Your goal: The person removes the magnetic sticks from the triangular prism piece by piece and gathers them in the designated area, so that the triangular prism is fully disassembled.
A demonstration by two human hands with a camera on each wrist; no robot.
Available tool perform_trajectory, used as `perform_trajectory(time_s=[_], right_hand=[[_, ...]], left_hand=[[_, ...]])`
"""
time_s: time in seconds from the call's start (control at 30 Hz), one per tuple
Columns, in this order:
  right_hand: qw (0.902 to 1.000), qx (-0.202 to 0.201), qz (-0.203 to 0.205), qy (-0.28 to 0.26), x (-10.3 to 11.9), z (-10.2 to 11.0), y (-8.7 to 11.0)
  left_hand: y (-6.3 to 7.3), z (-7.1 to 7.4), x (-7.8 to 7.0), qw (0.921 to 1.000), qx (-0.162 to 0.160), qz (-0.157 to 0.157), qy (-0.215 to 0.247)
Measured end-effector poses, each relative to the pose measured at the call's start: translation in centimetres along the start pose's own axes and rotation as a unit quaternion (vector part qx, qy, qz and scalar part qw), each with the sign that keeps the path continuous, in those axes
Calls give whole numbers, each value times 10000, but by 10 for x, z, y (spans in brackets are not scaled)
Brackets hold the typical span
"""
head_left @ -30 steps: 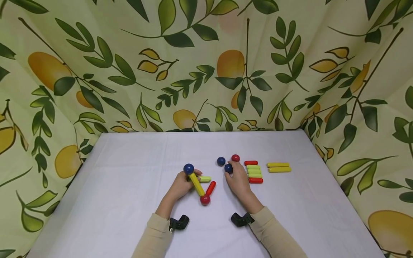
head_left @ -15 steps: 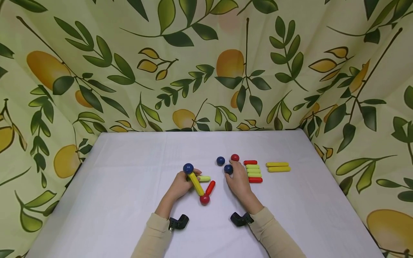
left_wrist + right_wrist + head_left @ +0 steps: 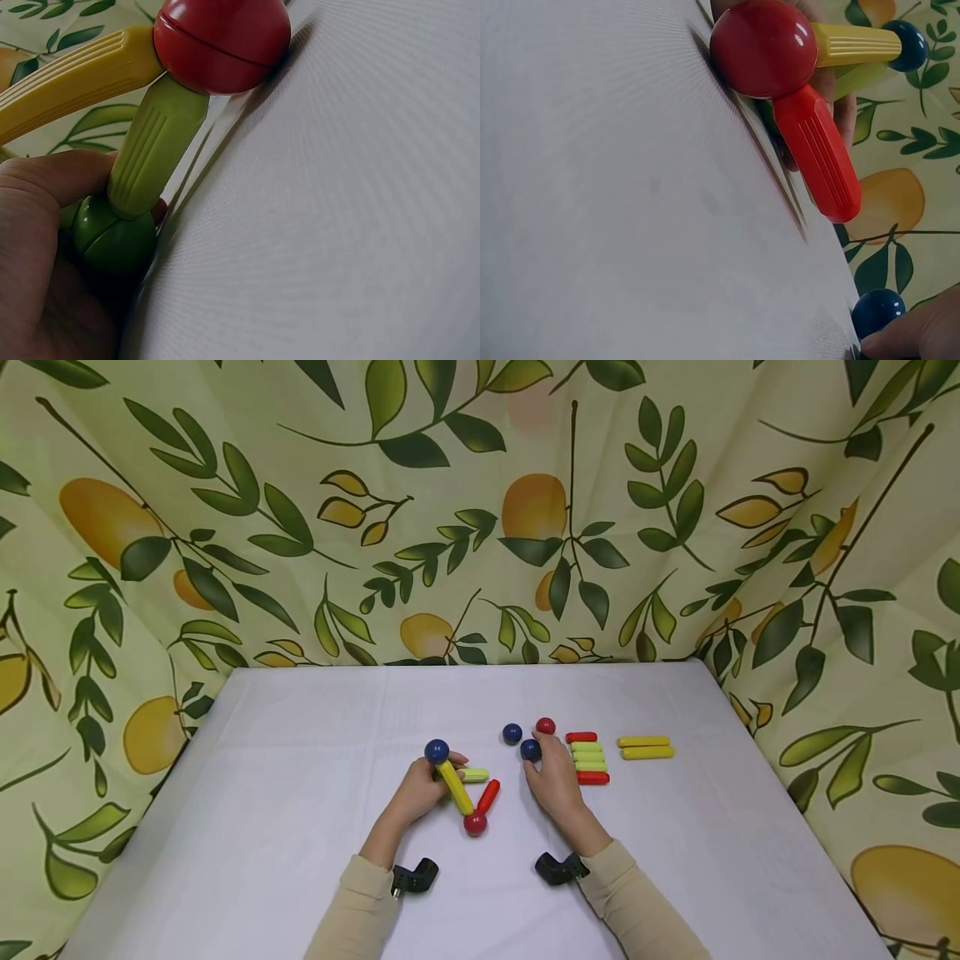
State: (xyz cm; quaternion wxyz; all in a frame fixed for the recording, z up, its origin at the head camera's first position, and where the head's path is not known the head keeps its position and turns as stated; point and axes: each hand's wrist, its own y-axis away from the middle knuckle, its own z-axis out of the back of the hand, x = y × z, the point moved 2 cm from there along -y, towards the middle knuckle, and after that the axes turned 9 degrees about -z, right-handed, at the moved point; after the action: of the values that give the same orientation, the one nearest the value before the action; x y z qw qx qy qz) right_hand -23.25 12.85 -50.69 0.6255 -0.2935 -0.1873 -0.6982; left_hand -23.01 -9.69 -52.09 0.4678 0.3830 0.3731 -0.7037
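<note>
My left hand (image 3: pixel 420 792) grips a joined piece of magnetic rods and balls by its green ball (image 3: pixel 116 234). A light green rod (image 3: pixel 159 146) runs from that ball to a red ball (image 3: pixel 475 822) near the tabletop. From the red ball a yellow rod (image 3: pixel 454 787) slants up to a blue ball (image 3: pixel 437 752), and a red rod (image 3: pixel 488 796) points away with its far end free. Another light green rod (image 3: pixel 476 774) sticks out beside the left fingers. My right hand (image 3: pixel 557 779) pinches a loose blue ball (image 3: pixel 530 750) on the table.
Close to the right hand lie another blue ball (image 3: pixel 512 733) and a red ball (image 3: pixel 545 726). Right of it are a column of short red and light green rods (image 3: pixel 588 757) and two yellow rods (image 3: pixel 646 747). A leaf-patterned curtain (image 3: pixel 450 552) surrounds the white table (image 3: pixel 300 718).
</note>
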Motion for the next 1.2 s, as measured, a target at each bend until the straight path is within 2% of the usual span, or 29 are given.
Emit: perform_trajectory(time_s=[0.17,0.47,0.63,0.77,0.87,0.97,1.07,1.2], right_hand=[[9999,-45,71,63,1,3,1],[9978,-255,579,187,13,11,7],[9962,70,865,54,29,12,12],[9914,458,1192,-276,48,11,17],[9827,777,1566,-615,64,11,19],[9690,1161,2035,-780,79,9,17],[9541,1552,2448,-754,91,7,14],[9388,1935,2786,-598,102,6,10]], left_hand=[[0,0,0,10000,19,24,19],[-1,1,-1,10000,27,-3,-35],[0,0,-2,9999,4,41,-96],[0,1,-3,9999,-11,-18,-137],[0,2,-3,9999,6,-42,-116],[0,3,-2,9998,-8,-120,-172],[-1,4,-1,9993,-18,-213,-308],[-1,5,-1,9989,9,-267,-393]])
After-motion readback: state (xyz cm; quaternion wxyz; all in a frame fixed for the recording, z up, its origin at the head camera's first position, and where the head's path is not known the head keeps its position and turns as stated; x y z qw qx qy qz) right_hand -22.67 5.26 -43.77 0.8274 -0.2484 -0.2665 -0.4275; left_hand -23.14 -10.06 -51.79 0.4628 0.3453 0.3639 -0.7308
